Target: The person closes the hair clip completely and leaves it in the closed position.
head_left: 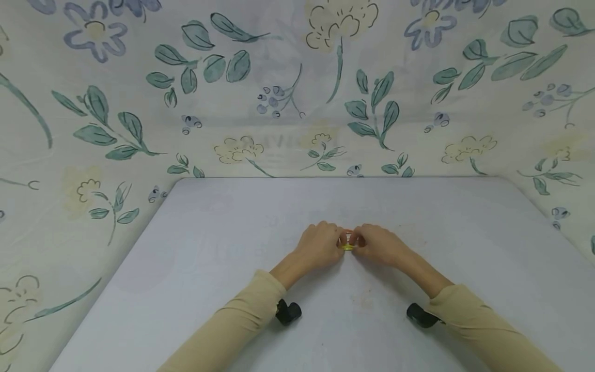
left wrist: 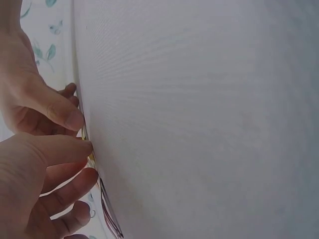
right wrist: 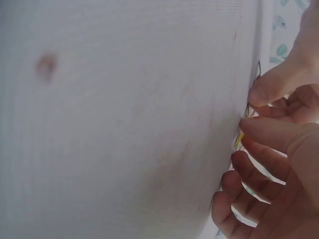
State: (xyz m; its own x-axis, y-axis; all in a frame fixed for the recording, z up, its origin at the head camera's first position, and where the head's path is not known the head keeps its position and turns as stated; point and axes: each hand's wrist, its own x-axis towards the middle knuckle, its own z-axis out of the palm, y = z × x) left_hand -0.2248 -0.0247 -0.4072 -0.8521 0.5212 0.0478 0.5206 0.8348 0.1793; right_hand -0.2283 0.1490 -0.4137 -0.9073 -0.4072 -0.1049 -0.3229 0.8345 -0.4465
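Near the middle of the white table, my left hand point(head_left: 321, 244) and right hand point(head_left: 378, 244) meet almost fingertip to fingertip. Between them is a small bundle of thin coloured strands point(head_left: 348, 248), yellow at the near side and reddish at the far side. The left hand point(left wrist: 45, 174) pinches it between thumb and index finger, its other fingers loosely bent. Likewise the right hand point(right wrist: 279, 159) pinches it with thumb and index finger, and a bit of yellow strand point(right wrist: 239, 139) shows beside them. Dark and reddish strands point(left wrist: 109, 216) trail low in the left wrist view. Fingers hide most of the bundle.
The white table point(head_left: 223, 217) bears faint brownish smudges point(head_left: 362, 298). A flower-patterned cloth point(head_left: 279, 150) stands behind it and along its sides. Black wrist cameras point(head_left: 288, 313) sit at both beige sleeves point(head_left: 237, 320).
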